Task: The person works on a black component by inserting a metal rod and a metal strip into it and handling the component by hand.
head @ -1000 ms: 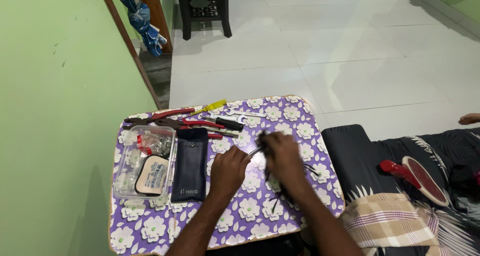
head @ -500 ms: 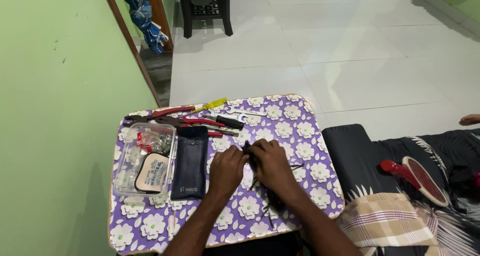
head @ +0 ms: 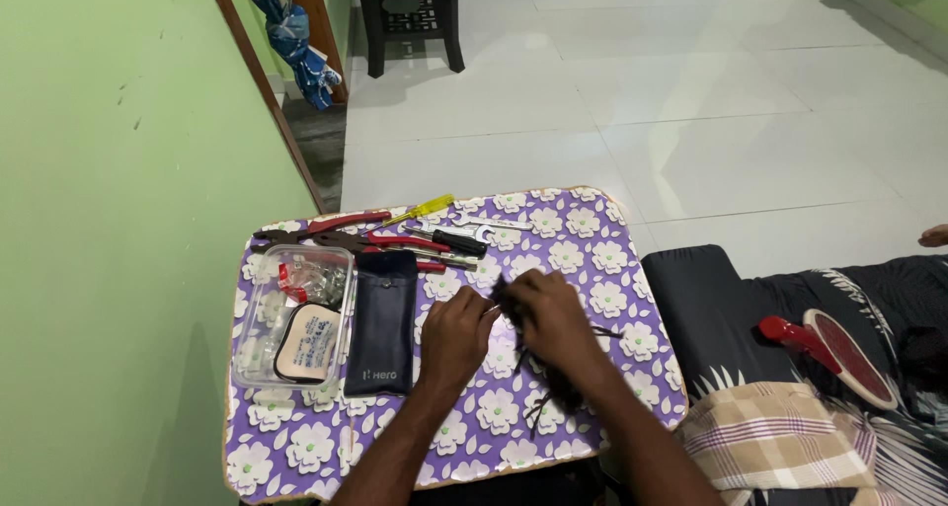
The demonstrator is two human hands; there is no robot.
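Small surface [head: 326, 447] covered in a purple cloth with white flowers, set against a green wall. Both hands meet just right of its middle.

Left hand [head: 456, 336]: fingers curled, pinching at a bunch of thin black cords [head: 553, 388] at the point where the two hands touch. Right hand [head: 551, 320]: closed over the upper part of the same bunch, knuckles up. How tight either grip is cannot be told; the fingertips are hidden. Loose ends trail out below the right wrist and lie on the cloth toward the near edge.

About the hands: dark blue pouch [head: 383, 320] lying flat just left of the left hand; clear plastic box [head: 292, 313] of small parts beyond it, near the wall side. Along the far edge a row of tools: red-handled pliers [head: 326, 228], yellow-handled screwdriver [head: 423, 209], black-handled screwdriver [head: 452, 240], a small spanner [head: 491, 226]. All untouched, well apart from the hands.

Judgement: the step in hand looks like sorting or working loose the cord bunch, both hands on it. The next move would call for fine finger work at the pinch point, keeping the trailing ends from snagging
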